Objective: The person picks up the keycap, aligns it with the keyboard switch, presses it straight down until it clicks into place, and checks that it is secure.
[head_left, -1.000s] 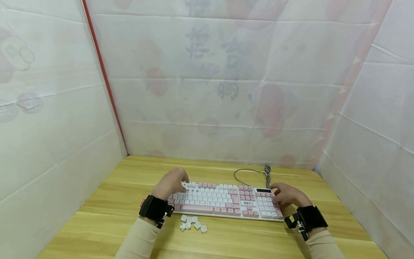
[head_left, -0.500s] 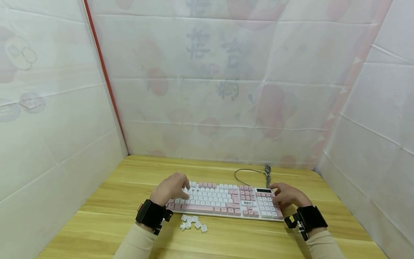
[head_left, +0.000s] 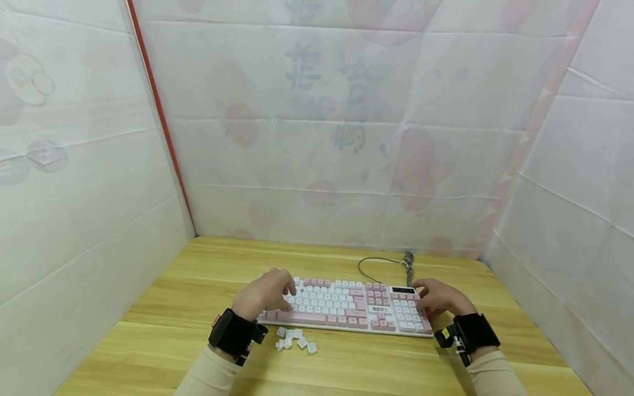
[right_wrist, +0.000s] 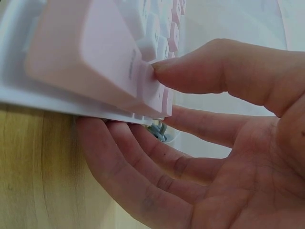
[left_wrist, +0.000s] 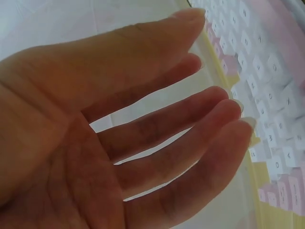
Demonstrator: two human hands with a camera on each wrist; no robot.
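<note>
A white and pink keyboard (head_left: 327, 304) lies on the wooden table, its keys facing up. Over its left end hovers my left hand (head_left: 264, 291), fingers loosely bent and apart from the thumb, with nothing between them; it hides the keys below. At the other end, my right hand (head_left: 440, 297) grips the keyboard's right edge. The right wrist view shows that thumb (right_wrist: 190, 71) on the pink keys and the other fingers (right_wrist: 138, 186) at the underside of the edge. Several loose white keycaps (head_left: 302, 342) lie in front of the keyboard's left part.
Behind the keyboard's right end, a grey cable (head_left: 409, 269) lies bundled, with a thin loop to its left. Pale printed sheets (head_left: 317, 165) wall off the wooden table (head_left: 386, 366) at the back and both sides. A red strip (head_left: 160, 115) runs down the back left corner.
My left hand has come nearer and slightly to the right, away from the keyboard's top left corner. The right hand, keyboard and loose keycaps have stayed in place.
</note>
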